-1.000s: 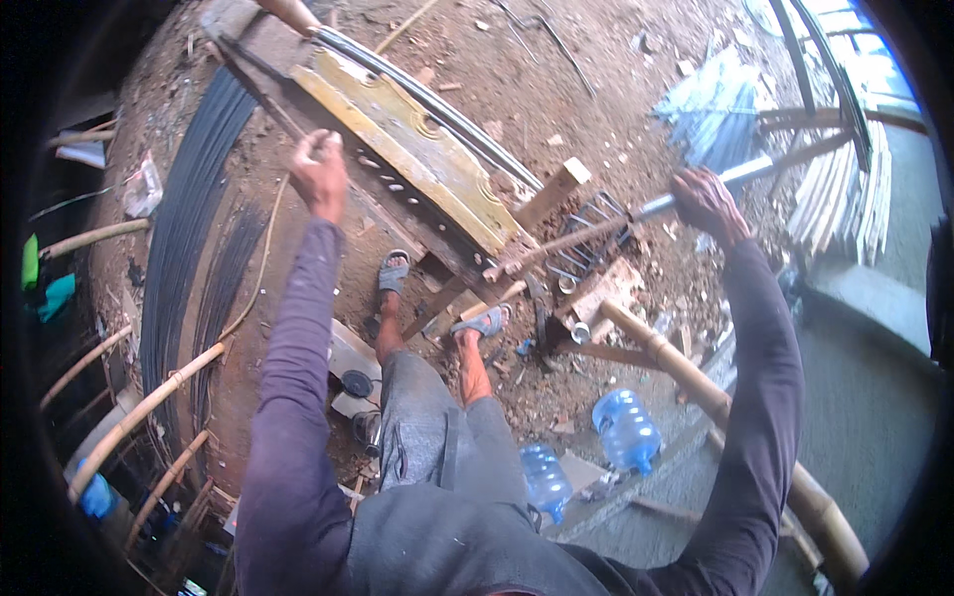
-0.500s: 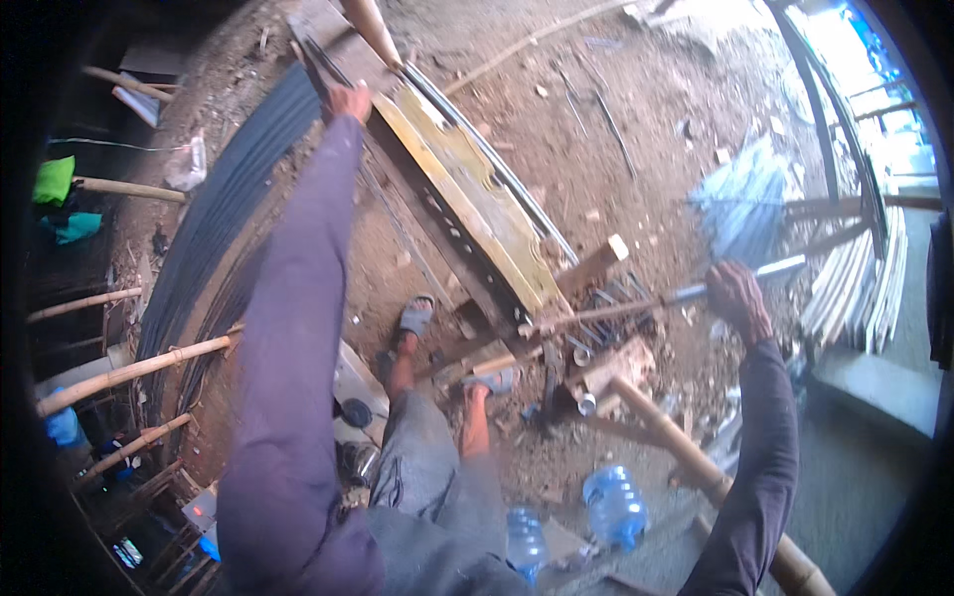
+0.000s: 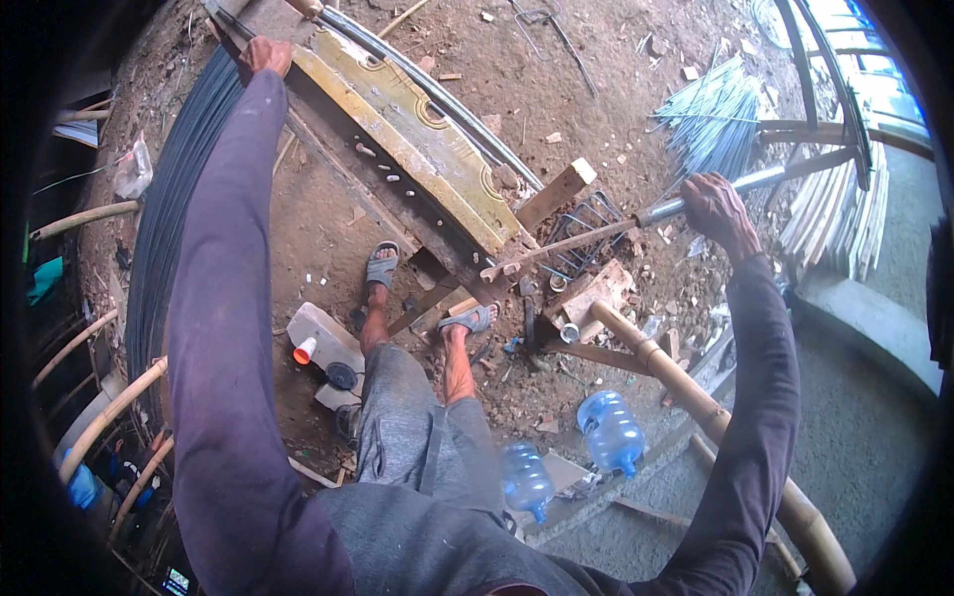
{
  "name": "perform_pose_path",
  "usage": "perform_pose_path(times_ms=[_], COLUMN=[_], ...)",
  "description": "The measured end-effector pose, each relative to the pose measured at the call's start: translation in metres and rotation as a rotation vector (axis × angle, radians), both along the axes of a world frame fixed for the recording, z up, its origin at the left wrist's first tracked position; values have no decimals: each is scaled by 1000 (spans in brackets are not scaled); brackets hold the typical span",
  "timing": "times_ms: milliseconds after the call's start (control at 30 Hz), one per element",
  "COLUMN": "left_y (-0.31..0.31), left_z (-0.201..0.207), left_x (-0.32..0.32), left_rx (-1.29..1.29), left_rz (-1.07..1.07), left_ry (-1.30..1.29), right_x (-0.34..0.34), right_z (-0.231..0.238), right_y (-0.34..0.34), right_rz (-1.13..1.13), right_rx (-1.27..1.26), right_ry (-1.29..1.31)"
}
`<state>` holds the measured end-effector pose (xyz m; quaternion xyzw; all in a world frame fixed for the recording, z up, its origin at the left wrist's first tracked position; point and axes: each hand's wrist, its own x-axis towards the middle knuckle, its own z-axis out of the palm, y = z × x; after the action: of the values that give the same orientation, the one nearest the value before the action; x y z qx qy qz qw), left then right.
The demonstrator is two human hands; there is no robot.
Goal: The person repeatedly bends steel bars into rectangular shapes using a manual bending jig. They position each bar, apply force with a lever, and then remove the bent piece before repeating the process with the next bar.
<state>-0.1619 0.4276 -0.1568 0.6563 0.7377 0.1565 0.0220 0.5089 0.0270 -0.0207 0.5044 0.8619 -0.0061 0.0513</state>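
My left hand (image 3: 266, 57) is closed on a thin steel bar (image 3: 227, 18) at the far left end of a long wooden work board. Along that board lies a yellow carved plank (image 3: 417, 149) with short pegs in a row on its near side. With my right hand (image 3: 717, 207) I grip the silver pipe handle (image 3: 661, 212) of a long bending lever. The lever's rusty shaft (image 3: 586, 241) runs leftward to a forked head (image 3: 491, 274) at the board's near right end. Whether the bar reaches that head is hard to see.
A bundle of dark rods (image 3: 179, 189) curves along the left. Bent steel stirrups (image 3: 596, 223) lie beyond the lever, near a wooden block (image 3: 556, 194). Blue water bottles (image 3: 611, 432) and a bamboo pole (image 3: 696, 402) are at the lower right. My sandalled feet (image 3: 382, 263) stand before the board.
The view has shifted, so the board and both hands sit higher and further left. Both hands keep their grip. An orange-and-white cup by my feet now shows.
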Motion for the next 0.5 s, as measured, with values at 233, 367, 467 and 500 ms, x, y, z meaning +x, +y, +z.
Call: perform_pose_path(times_ms=[233,367,467,500], left_y=[1,12,20,21], left_z=[-13,-24,-29,-30], left_x=[-2,-13,-20,-22], left_rx=[113,38,70,70], left_rz=[54,27,41,65], left_ry=[84,89,17,19], right_x=[3,7,8,9], right_z=[-21,-31,-39,-41], right_y=[-3,-7,-10,-11], right_rz=[-17,-62,-67,-57], right_rx=[-8,-84,-67,-53], right_ry=[59,104,101,109])
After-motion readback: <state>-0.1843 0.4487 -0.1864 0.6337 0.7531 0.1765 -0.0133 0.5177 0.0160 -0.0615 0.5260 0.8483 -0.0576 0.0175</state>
